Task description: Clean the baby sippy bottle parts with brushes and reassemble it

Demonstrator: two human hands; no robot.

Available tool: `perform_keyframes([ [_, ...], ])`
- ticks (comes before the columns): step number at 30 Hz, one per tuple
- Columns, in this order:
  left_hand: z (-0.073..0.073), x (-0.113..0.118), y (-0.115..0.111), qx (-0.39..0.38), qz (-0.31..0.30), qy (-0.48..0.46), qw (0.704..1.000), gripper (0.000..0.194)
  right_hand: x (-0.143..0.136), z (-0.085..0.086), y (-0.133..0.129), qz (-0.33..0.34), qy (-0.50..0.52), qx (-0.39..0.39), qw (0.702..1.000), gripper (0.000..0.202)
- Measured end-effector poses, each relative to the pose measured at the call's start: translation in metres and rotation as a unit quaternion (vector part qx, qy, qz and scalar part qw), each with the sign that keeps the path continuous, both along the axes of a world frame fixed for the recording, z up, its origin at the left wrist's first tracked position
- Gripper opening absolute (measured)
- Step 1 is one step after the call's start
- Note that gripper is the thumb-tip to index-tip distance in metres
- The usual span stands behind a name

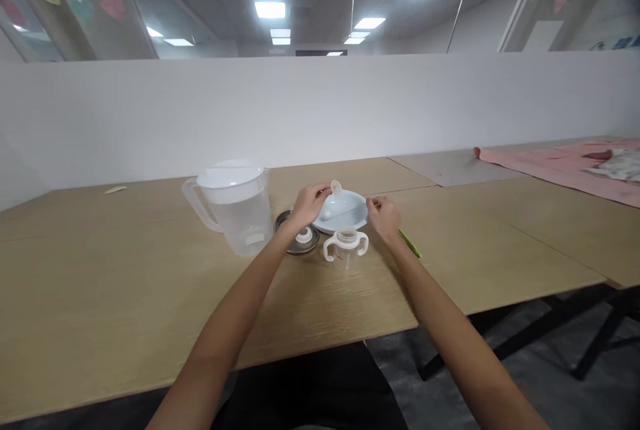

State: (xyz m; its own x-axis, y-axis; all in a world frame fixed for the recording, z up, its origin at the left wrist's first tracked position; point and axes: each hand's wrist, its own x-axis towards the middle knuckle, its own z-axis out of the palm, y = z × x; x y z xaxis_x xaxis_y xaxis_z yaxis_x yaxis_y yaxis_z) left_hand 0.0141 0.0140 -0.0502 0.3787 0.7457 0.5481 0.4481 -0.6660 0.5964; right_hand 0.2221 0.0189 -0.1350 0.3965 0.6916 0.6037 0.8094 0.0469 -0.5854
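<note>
My left hand pinches a clear bottle nipple over the back left of a pale blue-white bowl. At the bowl's right rim, my right hand has its fingers closed; what they hold, if anything, is too small to make out. In front of the bowl stands a clear baby bottle with two white handles and an uncovered mouth. Left of it, partly behind my left forearm, is a dark metal dish with a white ring-shaped bottle cap in it.
A large clear pitcher with a white lid stands on the left. A green stick-like item lies beside my right wrist. Pink cloth covers the table's far right. The white wall borders the back; the table's front edge is near me.
</note>
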Motion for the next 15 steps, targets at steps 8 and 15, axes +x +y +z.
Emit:
perform_keyframes([
  [8,0.038,0.005,-0.043,-0.096,-0.120,-0.169,0.973,0.026,0.001,0.000,0.001,0.015,-0.011,-0.028,0.999,0.038],
  [15,0.042,0.010,-0.064,-0.114,-0.153,-0.077,0.979,0.030,-0.001,0.004,0.000,0.021,-0.016,-0.038,0.999,0.035],
])
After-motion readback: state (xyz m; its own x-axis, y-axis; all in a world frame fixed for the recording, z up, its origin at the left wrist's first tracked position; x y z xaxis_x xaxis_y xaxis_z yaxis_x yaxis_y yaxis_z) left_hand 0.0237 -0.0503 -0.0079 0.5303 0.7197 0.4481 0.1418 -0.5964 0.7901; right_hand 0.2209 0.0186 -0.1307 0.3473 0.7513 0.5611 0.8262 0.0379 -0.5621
